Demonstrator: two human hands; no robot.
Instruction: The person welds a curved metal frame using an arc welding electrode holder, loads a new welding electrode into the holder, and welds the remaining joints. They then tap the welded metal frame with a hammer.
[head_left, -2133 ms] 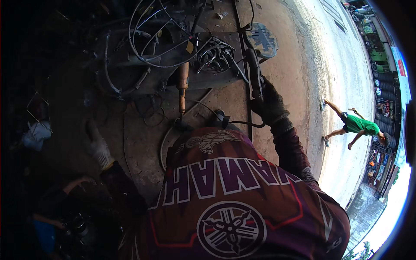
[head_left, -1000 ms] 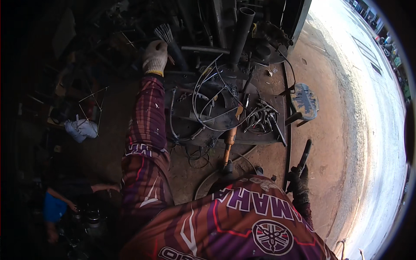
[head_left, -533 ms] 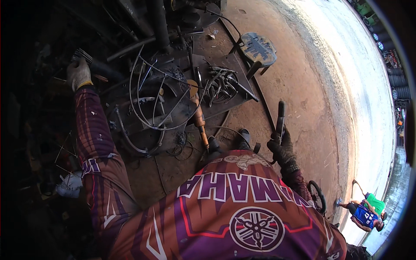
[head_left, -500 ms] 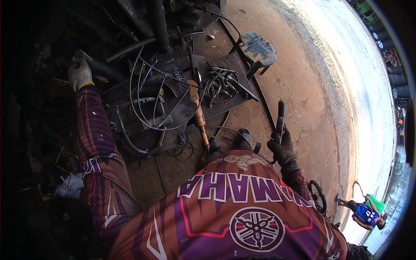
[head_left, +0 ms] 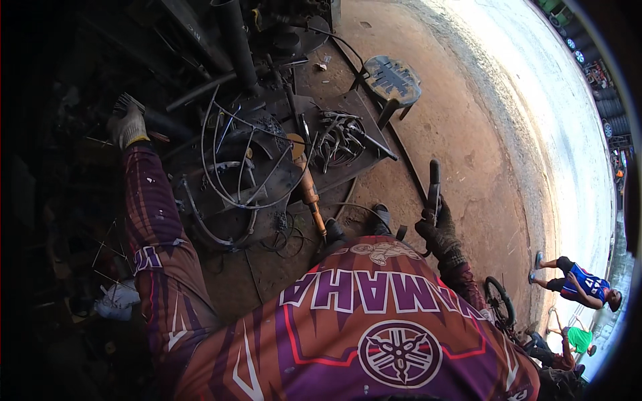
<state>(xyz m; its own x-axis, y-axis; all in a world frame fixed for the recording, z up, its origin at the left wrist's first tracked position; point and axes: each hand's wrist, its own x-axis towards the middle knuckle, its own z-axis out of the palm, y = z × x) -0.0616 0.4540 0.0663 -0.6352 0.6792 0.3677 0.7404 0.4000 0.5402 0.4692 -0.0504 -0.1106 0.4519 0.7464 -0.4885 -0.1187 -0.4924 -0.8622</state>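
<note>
Here, in the head view, a dark metal bar (head_left: pixel 433 190) is gripped upright by the gloved right hand (head_left: pixel 438 230), fingers closed round its lower end, near right of the scrap pile. The pale-gloved left hand (head_left: pixel 128 125) is stretched far left onto dark rods (head_left: pixel 174 120); whether anything is clasped cannot be told. Looped wires (head_left: pixel 247 167) lie between.
</note>
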